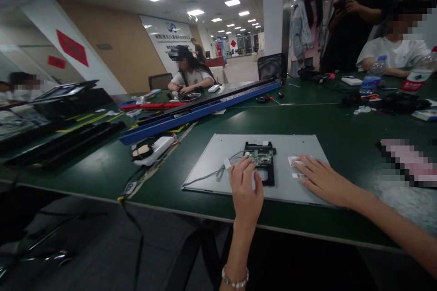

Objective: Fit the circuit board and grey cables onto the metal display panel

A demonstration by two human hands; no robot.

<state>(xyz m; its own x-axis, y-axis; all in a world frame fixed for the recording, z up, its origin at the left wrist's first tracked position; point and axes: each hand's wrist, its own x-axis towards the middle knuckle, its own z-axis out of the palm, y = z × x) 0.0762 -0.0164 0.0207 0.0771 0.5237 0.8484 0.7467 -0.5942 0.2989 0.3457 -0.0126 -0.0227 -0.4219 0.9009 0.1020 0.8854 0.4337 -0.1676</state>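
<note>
A flat grey panel (211, 163) lies on the green table (334, 122) in front of me. In its middle sits a black bracket (264, 175) with a small green circuit board (261, 158), and thin grey cables (218, 172) run off to the left. My left hand (245, 188) rests on the panel, its fingers spread and touching the near edge of the circuit board. My right hand (321, 178) lies flat and open on the panel's right side, fingertips on white labels (294, 161).
A long blue and black rail (201, 109) crosses the table behind the panel. A white device with a black cable (150, 151) lies to the left. Bottles (373, 72), tools and small devices sit at the far right. Other people sit and stand around the table.
</note>
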